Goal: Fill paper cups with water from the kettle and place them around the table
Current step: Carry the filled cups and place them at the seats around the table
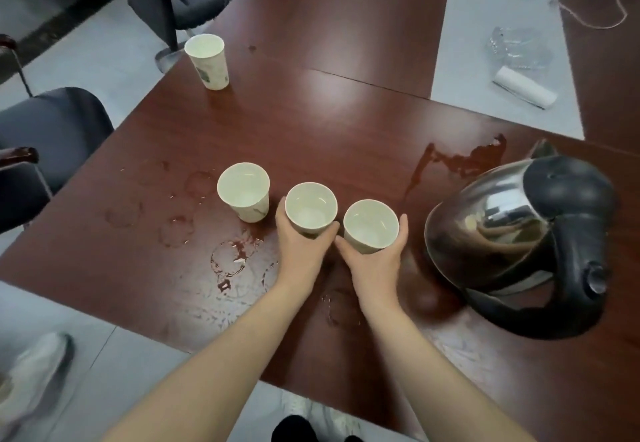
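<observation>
Three white paper cups stand in a row on the dark wooden table (346, 122), each with water in it. My left hand (301, 251) is wrapped around the middle cup (310, 207). My right hand (377, 258) grips the right cup (370, 226). The left cup (244, 190) stands free beside them. A fourth cup (207, 60) stands near the table's far left edge. The steel kettle (519, 244) with a black handle and lid rests on the table to the right of my right hand.
Water puddles and ring marks (232, 265) wet the table near the cups, and a spill (460, 161) lies behind the kettle. Black chairs (48, 136) stand on the left. Crumpled plastic wrap (516, 46) and a white roll (524, 88) lie at the far right.
</observation>
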`<action>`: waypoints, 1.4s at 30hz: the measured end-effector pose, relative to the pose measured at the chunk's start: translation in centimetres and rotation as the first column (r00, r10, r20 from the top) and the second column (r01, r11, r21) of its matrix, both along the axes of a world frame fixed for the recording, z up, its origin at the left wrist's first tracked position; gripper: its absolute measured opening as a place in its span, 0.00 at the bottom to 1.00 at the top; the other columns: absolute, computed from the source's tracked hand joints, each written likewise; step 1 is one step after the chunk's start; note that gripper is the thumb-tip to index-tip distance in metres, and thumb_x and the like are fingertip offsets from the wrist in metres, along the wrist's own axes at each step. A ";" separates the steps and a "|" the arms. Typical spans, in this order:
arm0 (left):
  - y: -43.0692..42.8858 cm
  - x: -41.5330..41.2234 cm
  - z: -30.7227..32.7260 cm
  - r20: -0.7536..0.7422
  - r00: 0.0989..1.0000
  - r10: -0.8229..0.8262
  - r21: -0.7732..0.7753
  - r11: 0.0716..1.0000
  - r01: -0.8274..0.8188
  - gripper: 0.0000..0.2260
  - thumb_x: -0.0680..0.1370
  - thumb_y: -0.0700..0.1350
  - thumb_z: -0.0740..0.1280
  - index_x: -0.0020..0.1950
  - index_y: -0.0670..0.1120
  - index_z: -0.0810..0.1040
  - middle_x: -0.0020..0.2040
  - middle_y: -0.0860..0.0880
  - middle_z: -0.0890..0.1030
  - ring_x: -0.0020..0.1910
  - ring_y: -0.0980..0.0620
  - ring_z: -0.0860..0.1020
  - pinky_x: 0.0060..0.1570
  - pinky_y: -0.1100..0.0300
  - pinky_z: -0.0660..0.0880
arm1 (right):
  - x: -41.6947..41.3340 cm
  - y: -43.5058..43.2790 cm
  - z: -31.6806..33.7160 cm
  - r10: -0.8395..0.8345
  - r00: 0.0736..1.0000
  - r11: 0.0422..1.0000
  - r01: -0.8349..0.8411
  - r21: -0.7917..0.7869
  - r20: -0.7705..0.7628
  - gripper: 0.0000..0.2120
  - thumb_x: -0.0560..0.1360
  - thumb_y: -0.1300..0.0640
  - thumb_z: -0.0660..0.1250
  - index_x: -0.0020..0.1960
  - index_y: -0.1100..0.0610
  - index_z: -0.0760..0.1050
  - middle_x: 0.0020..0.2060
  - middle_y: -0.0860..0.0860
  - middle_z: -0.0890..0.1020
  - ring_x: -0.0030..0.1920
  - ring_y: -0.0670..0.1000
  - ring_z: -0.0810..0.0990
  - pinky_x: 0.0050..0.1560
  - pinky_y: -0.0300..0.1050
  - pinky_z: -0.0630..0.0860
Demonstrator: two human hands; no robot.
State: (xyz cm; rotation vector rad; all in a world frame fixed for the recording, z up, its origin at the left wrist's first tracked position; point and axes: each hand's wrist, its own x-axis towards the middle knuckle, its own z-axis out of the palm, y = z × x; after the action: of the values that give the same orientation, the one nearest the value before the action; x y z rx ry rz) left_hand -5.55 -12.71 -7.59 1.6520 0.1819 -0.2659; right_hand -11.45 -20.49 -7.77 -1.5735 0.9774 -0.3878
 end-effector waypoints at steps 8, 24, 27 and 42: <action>-0.6 0.7 -1.1 0.113 0.993 0.013 0.003 1.000 -0.013 0.34 0.65 0.36 0.77 0.65 0.47 0.63 0.62 0.47 0.74 0.61 0.52 0.74 0.64 0.52 0.70 | 1.2 0.7 -1.5 -0.179 0.980 0.981 0.185 -0.062 0.091 0.45 0.63 0.58 0.80 0.73 0.54 0.59 0.62 0.44 0.71 0.57 0.35 0.69 0.52 0.19 0.61; -1.1 1.5 -2.4 0.153 0.987 0.048 0.104 0.992 -0.065 0.33 0.63 0.44 0.75 0.64 0.43 0.66 0.59 0.45 0.77 0.57 0.48 0.77 0.59 0.55 0.73 | 1.2 -1.0 -2.8 -0.071 0.994 0.991 0.080 -0.105 0.083 0.41 0.65 0.62 0.76 0.73 0.52 0.61 0.60 0.42 0.73 0.56 0.34 0.70 0.50 0.16 0.61; -1.0 1.6 -2.5 0.153 0.988 0.034 0.105 0.993 -0.050 0.33 0.63 0.45 0.76 0.64 0.43 0.66 0.59 0.46 0.77 0.57 0.49 0.77 0.60 0.53 0.73 | 0.9 -1.7 -2.8 -0.008 0.995 0.992 0.020 -0.122 0.095 0.40 0.65 0.61 0.77 0.73 0.52 0.63 0.65 0.45 0.74 0.64 0.41 0.71 0.55 0.19 0.62; 0.5 2.8 -2.0 0.231 0.960 -0.155 0.023 0.988 0.154 0.38 0.61 0.41 0.78 0.66 0.42 0.64 0.59 0.54 0.72 0.56 0.66 0.73 0.57 0.74 0.67 | 1.1 -3.2 -1.3 0.128 0.958 0.990 -0.110 -0.085 0.257 0.34 0.55 0.51 0.80 0.56 0.45 0.67 0.53 0.41 0.76 0.52 0.33 0.75 0.55 0.32 0.72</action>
State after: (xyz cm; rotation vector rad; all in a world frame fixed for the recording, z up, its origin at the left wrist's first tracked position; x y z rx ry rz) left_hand -2.78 -12.22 -9.57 1.6896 -0.1247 -0.1882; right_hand -10.31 -23.67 -9.10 -1.5876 0.6679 -0.5355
